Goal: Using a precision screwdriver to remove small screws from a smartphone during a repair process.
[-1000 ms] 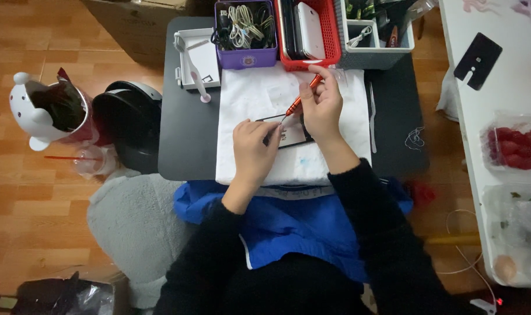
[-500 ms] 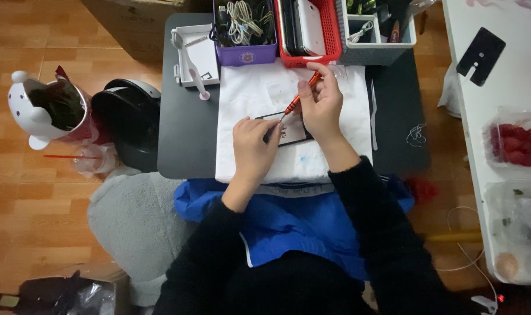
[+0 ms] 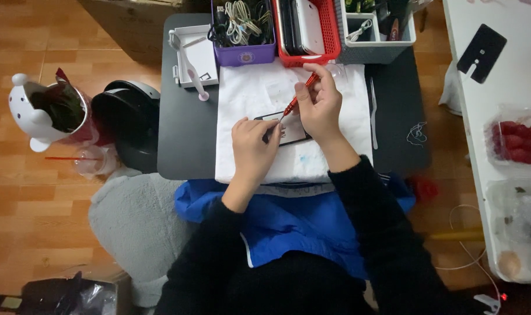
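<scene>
Near the table's [image 3: 187,146] front edge, left hand [image 3: 252,146] pressing flat on dark phone [image 3: 289,131] lying on white cloth [image 3: 254,93]; beyond, right hand [image 3: 319,105] pinching red screwdriver [image 3: 299,98]; purple basket [image 3: 245,55], red basket [image 3: 329,35] along far edge.

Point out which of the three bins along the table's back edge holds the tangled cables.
The purple bin, leftmost of the three; the red bin holds flat devices, the grey bin small tools.

We get one view only, head-worn, looking straight down from well above the seated person. Dark bench [image 3: 184,140] sits mid-frame, far edge at top, lap and sleeves near at bottom. Wood floor [image 3: 26,204] left, white table [image 3: 510,81] right. No second view to overlap.
</scene>
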